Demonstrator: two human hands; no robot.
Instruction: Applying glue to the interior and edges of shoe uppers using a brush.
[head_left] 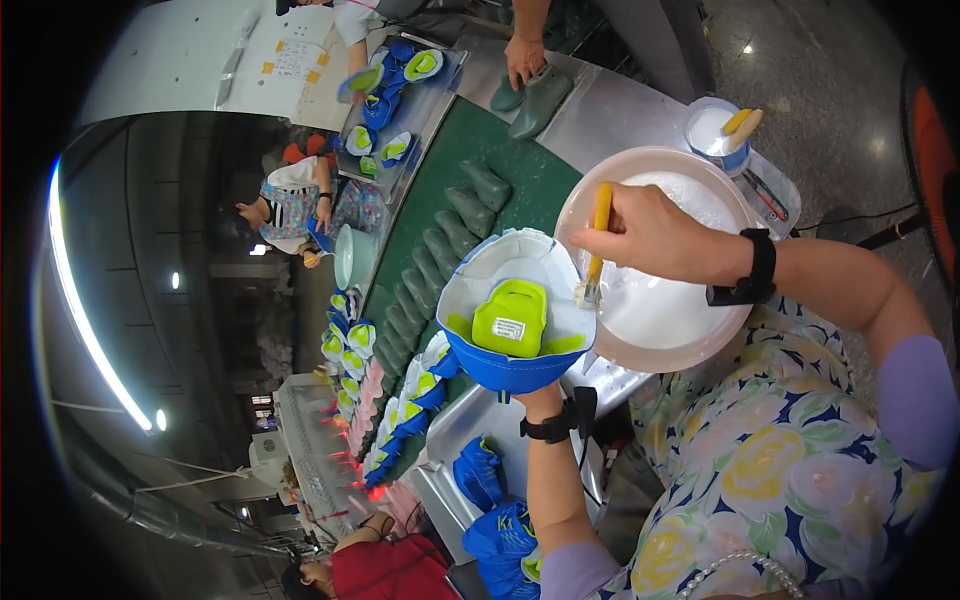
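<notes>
My right hand [650, 235] is closed round the yellow handle of a brush [601, 240]. Its pale bristles are at the white rim of a blue shoe upper [515, 372], seemingly touching it. The upper has a white lining and a lime-green piece inside with a white label. From beneath, my left hand [542, 400] holds this upper; most of its fingers are hidden behind it. Beside the upper stands a pale pink basin [735, 190] of white, foamy liquid, under my right hand.
A green conveyor belt [440, 180] carries rows of dark shoe lasts [435, 255] and blue uppers. More uppers lie in a metal tray [450, 415]. A white tub [712, 125] with yellow-handled brushes stands beyond the basin. A co-worker's hand [524, 60] touches a last; other people work along the belt.
</notes>
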